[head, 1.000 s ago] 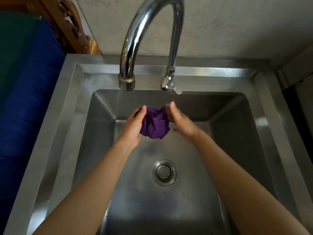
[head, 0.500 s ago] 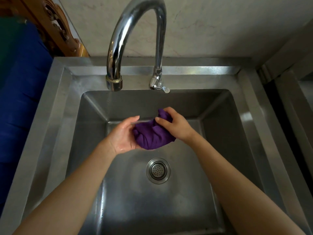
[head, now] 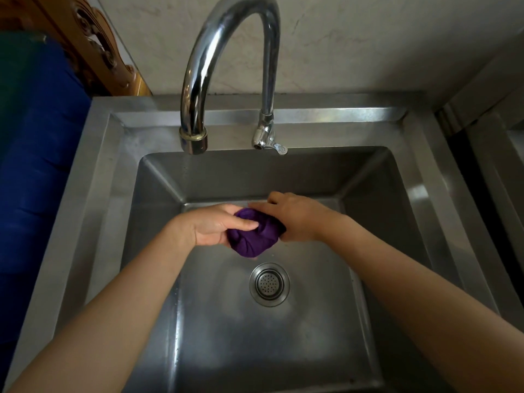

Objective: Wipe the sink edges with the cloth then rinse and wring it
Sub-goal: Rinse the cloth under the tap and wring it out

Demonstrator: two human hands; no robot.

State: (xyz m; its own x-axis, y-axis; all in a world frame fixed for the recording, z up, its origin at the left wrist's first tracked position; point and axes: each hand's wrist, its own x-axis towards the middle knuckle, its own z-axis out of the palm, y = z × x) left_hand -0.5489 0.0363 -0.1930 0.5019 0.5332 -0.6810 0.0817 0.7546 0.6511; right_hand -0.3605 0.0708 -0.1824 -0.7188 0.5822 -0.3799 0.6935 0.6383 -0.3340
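So: left hand (head: 211, 226) clenched on the purple cloth (head: 253, 236), thumb lying across its top, fingers wrapped underneath. Right hand (head: 295, 219) gripping the same cloth from the 3 o'clock side, knuckles up, fingertips pressed into the far edge. Cloth is balled tight between both hands, bulging out at 6 o'clock, held above the basin floor, not touching it as far as I can tell. Drain strainer (head: 269, 284) just past the cloth at 6 o'clock. Faucet spout (head: 193, 140) at 11 o'clock from the hands, no water visible from it. Tap valve (head: 268, 140) at 12 o'clock. Steel sink (head: 93, 177) rim surrounds everything; blue fabric (head: 34, 154) off at 9 o'clock.
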